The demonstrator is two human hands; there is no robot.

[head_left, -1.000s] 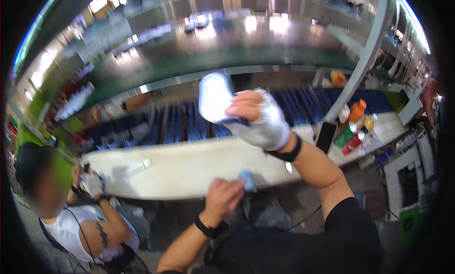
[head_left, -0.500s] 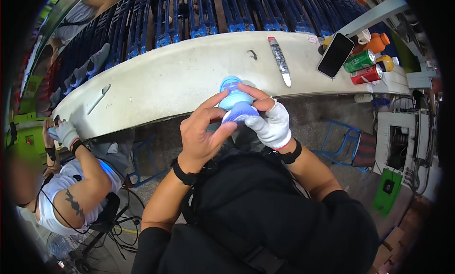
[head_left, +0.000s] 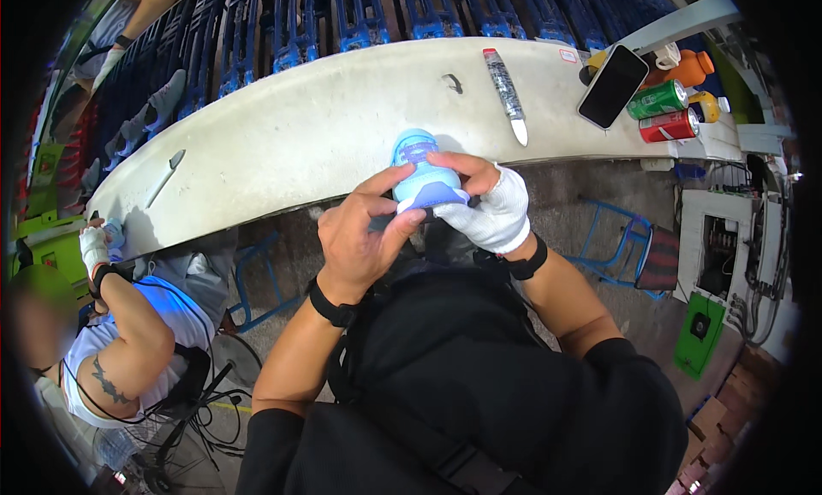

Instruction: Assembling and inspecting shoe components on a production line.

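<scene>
A light-blue shoe (head_left: 419,180) lies between the two hands, just in front of the person's body, at the near edge of the white bench (head_left: 282,144) — its narrower, rimmed end points away over the bench top, and its broader end, with white and deeper blue on it, faces the person. Its long axis thus runs roughly straight out from the chest, across the line joining the hands, so each hand meets it from a side. The left hand (head_left: 351,238), bare, grasps it from the left, fingertips along its flank and thumb brought in at the near end. The right hand (head_left: 498,211), in a white glove that leaves some fingertips bare, grasps it from the right, a bare finger on the upper part and the gloved thumb at the near end. Neither hand is nearer than the other: both touch the shoe, fingers curved around it, the two thumbs close together on the person's side. Whether its far end rests on the bench or is held above it, I cannot tell. Beyond the right hand, well apart from the shoe, lie a slim white-tipped tool (head_left: 505,94) and, farther right, a black phone (head_left: 613,86)
</scene>
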